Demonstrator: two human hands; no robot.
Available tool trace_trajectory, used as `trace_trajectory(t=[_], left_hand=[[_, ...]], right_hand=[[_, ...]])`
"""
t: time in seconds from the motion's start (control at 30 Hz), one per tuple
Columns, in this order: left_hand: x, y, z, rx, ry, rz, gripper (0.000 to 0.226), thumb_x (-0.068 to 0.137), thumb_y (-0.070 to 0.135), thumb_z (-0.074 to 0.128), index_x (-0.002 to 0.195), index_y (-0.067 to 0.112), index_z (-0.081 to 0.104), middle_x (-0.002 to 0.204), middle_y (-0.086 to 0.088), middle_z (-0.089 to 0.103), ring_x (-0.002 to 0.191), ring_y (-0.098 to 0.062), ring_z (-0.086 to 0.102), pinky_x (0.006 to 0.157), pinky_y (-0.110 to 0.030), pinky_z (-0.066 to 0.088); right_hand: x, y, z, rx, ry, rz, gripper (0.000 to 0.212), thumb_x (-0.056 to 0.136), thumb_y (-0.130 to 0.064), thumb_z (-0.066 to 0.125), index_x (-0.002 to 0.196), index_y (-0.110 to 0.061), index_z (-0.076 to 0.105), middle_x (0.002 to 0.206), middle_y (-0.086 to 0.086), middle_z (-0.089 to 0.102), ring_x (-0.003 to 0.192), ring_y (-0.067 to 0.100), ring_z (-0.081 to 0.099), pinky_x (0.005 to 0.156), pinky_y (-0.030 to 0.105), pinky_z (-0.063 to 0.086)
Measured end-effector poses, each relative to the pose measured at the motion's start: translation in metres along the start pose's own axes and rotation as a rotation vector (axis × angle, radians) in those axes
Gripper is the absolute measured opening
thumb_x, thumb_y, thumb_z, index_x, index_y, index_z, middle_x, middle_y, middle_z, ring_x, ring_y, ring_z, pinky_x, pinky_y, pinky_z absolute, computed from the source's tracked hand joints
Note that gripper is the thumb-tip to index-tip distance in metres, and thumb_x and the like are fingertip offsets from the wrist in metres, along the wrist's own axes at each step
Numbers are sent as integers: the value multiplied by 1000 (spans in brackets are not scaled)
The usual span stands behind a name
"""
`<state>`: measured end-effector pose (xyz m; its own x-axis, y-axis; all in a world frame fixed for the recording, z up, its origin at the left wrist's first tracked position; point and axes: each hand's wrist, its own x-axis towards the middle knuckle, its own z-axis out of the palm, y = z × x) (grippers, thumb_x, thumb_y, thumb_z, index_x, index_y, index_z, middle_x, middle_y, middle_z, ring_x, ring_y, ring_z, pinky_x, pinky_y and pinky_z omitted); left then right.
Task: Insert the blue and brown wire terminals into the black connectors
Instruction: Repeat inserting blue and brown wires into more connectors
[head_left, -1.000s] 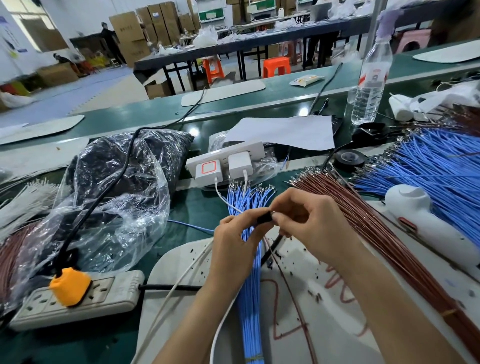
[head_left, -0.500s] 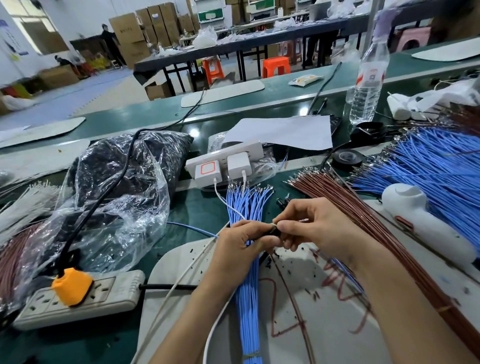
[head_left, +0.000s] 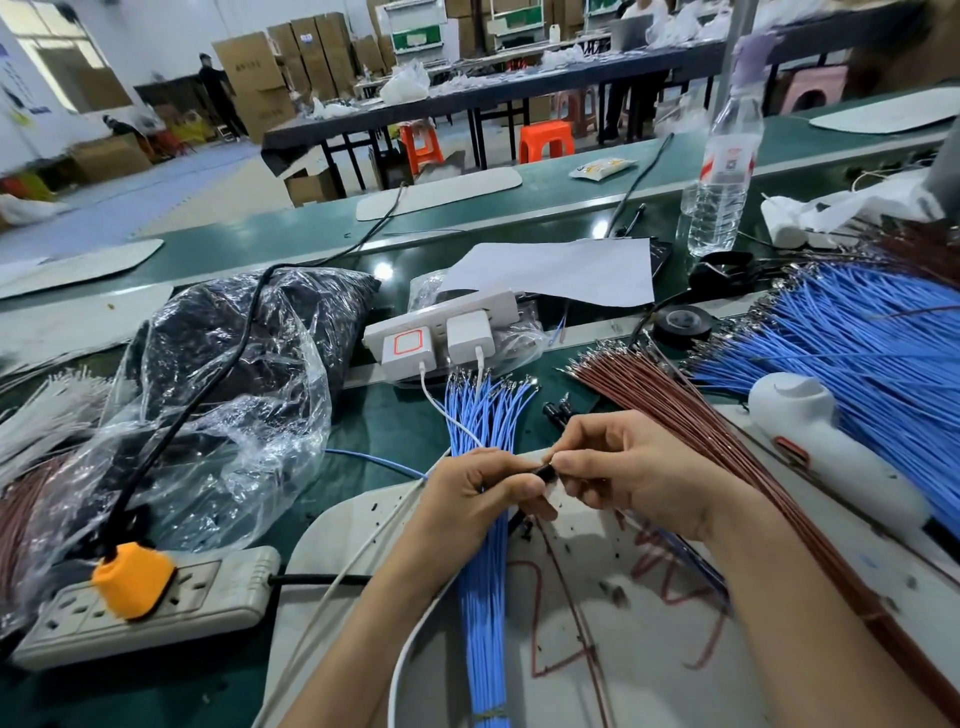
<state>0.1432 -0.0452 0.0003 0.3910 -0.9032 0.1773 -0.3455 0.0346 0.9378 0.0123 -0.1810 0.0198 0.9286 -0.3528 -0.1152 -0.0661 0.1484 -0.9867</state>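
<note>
1. Black connector (head_left: 544, 472): pinched in left hand (head_left: 472, 499), over white mat (head_left: 675, 649).
2. Right hand (head_left: 639, 478) pinches a wire end at its mouth, terminal hidden. Skewed entry risks bending it or leaving it half-seated.
3. Blue wire bundle (head_left: 483, 597) lies under the left wrist and could snag.

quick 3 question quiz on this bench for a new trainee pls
1. True or false: the orange plug sits in the power strip.
2. The left hand pinches a: A) connector B) spoon C) key
3. Which hand is nearer the brown wires?
Key: 1 true; 2 A; 3 the right hand.
</note>
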Motion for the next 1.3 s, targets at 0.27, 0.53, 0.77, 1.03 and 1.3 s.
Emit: trace_trajectory(t=[0.27, 0.53, 0.77, 1.03, 1.3], left_hand=[[2, 0, 2, -6, 85, 8, 18, 77, 32, 62, 80, 17, 72, 71, -3, 73, 69, -11, 66, 73, -18, 48], [2, -1, 2, 39, 78, -26, 7, 83, 4, 68, 88, 7, 73, 76, -7, 73, 69, -13, 70, 71, -17, 51], [1, -1, 1, 128, 66, -7, 11, 78, 12, 74, 89, 12, 75, 84, -6, 72, 77, -14, 69, 74, -19, 50], [2, -6, -1, 91, 35, -21, 10, 77, 14, 74, 87, 12, 75, 79, -3, 68, 82, -22, 64, 79, -33, 51], [3, -7, 1, -3, 28, -19, 6, 79, 14, 71, 83, 19, 72, 74, 3, 70, 68, -4, 64, 68, -14, 46]], right_hand=[[4, 2, 4, 106, 5, -32, 15, 77, -8, 66, 83, 2, 58, 66, 14, 65, 54, 18, 59, 52, 22, 50], [6, 5, 1, -94, 64, -60, 3, 87, 2, 62, 85, 3, 60, 66, 13, 67, 55, 18, 62, 51, 22, 50], [2, 4, -1, -57, 38, 3, 7, 88, -4, 62, 84, 2, 61, 66, 16, 66, 52, 20, 61, 47, 23, 48], [5, 7, -1, -55, -14, -13, 5, 86, 3, 60, 86, 6, 55, 67, 17, 67, 55, 22, 64, 50, 23, 52], [11, 11, 2, -11, -2, -21, 9, 83, -2, 63, 84, 3, 56, 66, 14, 67, 56, 21, 65, 52, 25, 54]])
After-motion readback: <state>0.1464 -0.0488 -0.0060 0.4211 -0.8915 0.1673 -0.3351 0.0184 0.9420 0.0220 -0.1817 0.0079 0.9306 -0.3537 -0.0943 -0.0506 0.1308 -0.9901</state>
